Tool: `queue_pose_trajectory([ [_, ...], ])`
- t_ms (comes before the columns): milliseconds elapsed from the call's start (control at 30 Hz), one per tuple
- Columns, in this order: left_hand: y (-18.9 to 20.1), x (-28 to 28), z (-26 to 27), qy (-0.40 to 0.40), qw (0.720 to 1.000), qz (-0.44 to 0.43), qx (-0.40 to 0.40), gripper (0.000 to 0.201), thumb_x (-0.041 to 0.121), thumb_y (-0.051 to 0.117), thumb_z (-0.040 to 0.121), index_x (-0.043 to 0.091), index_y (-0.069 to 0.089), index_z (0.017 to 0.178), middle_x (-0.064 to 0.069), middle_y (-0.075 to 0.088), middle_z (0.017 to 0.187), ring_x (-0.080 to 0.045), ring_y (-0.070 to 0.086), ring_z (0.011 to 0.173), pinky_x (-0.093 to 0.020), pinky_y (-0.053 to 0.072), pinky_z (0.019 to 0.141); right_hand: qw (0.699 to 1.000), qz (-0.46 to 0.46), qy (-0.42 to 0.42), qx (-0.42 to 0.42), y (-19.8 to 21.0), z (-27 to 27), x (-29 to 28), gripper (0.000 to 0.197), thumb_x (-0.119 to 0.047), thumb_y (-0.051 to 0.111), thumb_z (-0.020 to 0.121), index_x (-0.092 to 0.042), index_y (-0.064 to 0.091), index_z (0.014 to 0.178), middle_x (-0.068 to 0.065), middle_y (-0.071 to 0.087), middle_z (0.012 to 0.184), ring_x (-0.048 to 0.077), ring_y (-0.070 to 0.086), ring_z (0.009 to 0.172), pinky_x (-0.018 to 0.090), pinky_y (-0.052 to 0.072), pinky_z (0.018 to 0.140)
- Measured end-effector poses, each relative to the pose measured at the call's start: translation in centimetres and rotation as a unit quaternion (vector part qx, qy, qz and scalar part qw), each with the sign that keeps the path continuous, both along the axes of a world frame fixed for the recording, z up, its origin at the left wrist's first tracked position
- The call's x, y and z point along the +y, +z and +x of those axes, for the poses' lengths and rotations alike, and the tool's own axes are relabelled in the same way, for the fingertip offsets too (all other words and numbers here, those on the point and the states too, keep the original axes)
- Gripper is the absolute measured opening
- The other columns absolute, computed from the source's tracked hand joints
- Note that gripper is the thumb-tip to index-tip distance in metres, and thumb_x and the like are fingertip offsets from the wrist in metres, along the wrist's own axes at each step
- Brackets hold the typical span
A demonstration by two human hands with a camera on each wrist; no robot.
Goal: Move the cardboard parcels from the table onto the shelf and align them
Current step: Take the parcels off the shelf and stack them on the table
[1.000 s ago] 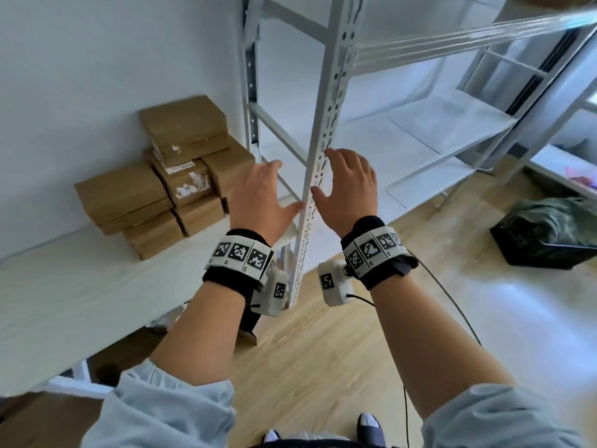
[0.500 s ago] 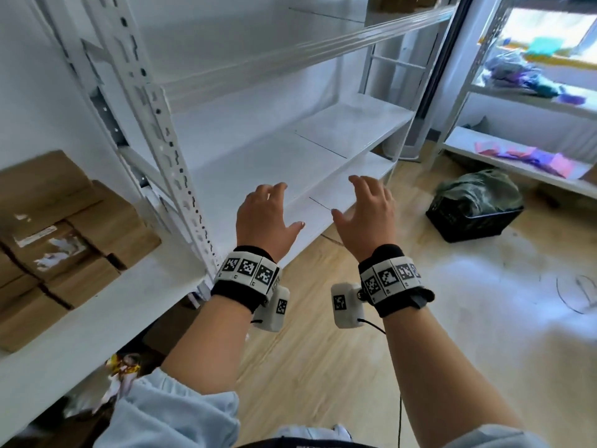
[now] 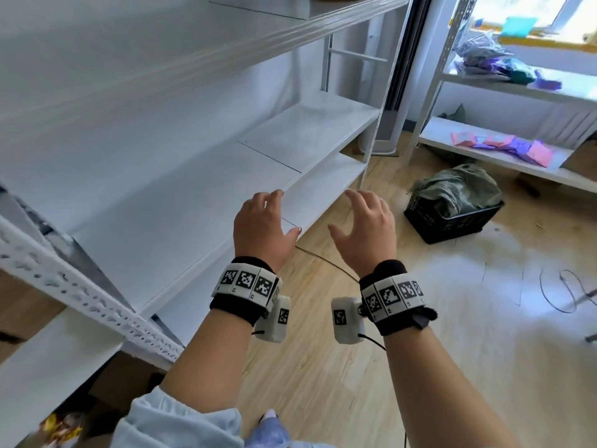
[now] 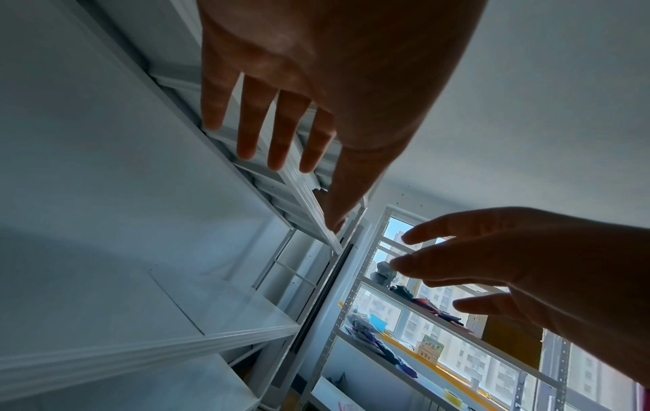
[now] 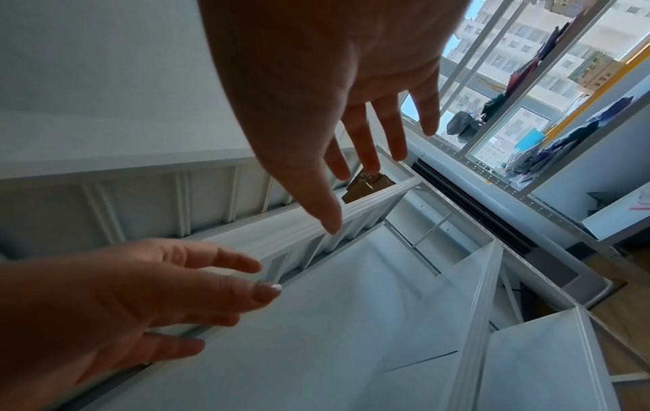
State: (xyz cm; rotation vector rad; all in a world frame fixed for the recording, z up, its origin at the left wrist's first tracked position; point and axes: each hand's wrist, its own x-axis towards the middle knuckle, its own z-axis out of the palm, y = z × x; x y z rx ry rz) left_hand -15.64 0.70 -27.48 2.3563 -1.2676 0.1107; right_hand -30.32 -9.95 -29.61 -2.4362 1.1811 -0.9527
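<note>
Both my hands are held out empty in front of the white metal shelf (image 3: pixel 193 189), whose boards here are bare. My left hand (image 3: pixel 268 218) hovers over the shelf's front edge, fingers spread and relaxed. My right hand (image 3: pixel 361 218) floats beside it above the floor, also spread. A brown edge of the cardboard parcels (image 3: pixel 19 305) shows at the far left behind the shelf's perforated post (image 3: pixel 80 295). In the right wrist view a cardboard parcel (image 5: pixel 367 186) lies on an upper board, past my right hand (image 5: pixel 351 125). The left wrist view shows my left hand (image 4: pixel 281 125) open.
A black crate (image 3: pixel 452 221) with green cloth sits on the wooden floor to the right. A second white rack (image 3: pixel 504 156) holds coloured cloths by the window. A thin cable (image 3: pixel 562 292) loops on the floor.
My view has swung right, from the parcel stack on the table to the shelf. Both hands travelled right with it and stayed open and empty.
</note>
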Motion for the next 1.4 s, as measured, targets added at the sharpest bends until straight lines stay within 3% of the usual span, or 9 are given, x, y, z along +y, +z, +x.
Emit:
queue_pose_trajectory([
  [267, -0.1, -14.8, 6.6, -0.037, 0.999, -0.024, -0.002, 0.072, 0.042, 0.075, 0.083, 0.017, 0.044, 0.143, -0.007, 0.051, 0.138, -0.027, 0.049, 0.124, -0.036, 0.04, 0.103, 0.999, -0.021, -0.014, 0.034, 0.1, 6.7, -14.1, 0.062, -0.032, 0.078, 0.078, -0.013, 0.056, 0.133, 0.01, 0.057, 0.134, 0.032, 0.05, 0.124, 0.048, 0.04, 0.105],
  [467, 2.7, -27.0, 11.8, -0.071, 0.996, -0.055, -0.007, 0.072, 0.04, 0.075, 0.083, 0.017, 0.043, 0.143, -0.007, 0.051, 0.138, -0.027, 0.049, 0.124, -0.037, 0.04, 0.103, 0.997, -0.054, -0.037, 0.029, 3.9, 12.1, -25.9, 0.061, -0.032, 0.078, 0.078, -0.014, 0.056, 0.132, 0.008, 0.058, 0.129, 0.031, 0.052, 0.121, 0.048, 0.043, 0.103],
  [867, 4.6, -46.2, 14.5, -0.099, 0.988, -0.109, -0.035, 0.075, 0.039, 0.079, 0.079, 0.015, 0.046, 0.142, -0.008, 0.053, 0.135, -0.028, 0.051, 0.122, -0.038, 0.041, 0.101, 0.996, -0.067, -0.062, -0.014, 4.3, 14.4, -44.4, 0.061, -0.032, 0.078, 0.077, -0.015, 0.056, 0.131, 0.008, 0.056, 0.133, 0.03, 0.051, 0.124, 0.049, 0.042, 0.104],
  [1100, 5.9, -57.9, 14.7, -0.04, 0.988, -0.122, -0.084, 0.075, 0.038, 0.079, 0.079, 0.014, 0.046, 0.142, -0.009, 0.053, 0.135, -0.029, 0.051, 0.122, -0.039, 0.041, 0.101, 0.996, -0.073, 0.01, -0.056, 6.2, 16.2, -58.8, 0.063, -0.032, 0.079, 0.078, -0.014, 0.054, 0.133, 0.01, 0.053, 0.138, 0.032, 0.049, 0.127, 0.05, 0.042, 0.105],
  [1400, 14.1, -72.0, 14.6, 0.037, 0.971, -0.174, -0.162, 0.078, 0.034, 0.083, 0.075, 0.013, 0.047, 0.142, -0.009, 0.055, 0.136, -0.029, 0.05, 0.126, -0.04, 0.041, 0.104, 0.982, -0.106, 0.134, -0.081, 13.3, 19.5, -74.4, 0.065, -0.033, 0.077, 0.078, -0.016, 0.052, 0.135, 0.009, 0.049, 0.142, 0.033, 0.047, 0.129, 0.052, 0.043, 0.104],
])
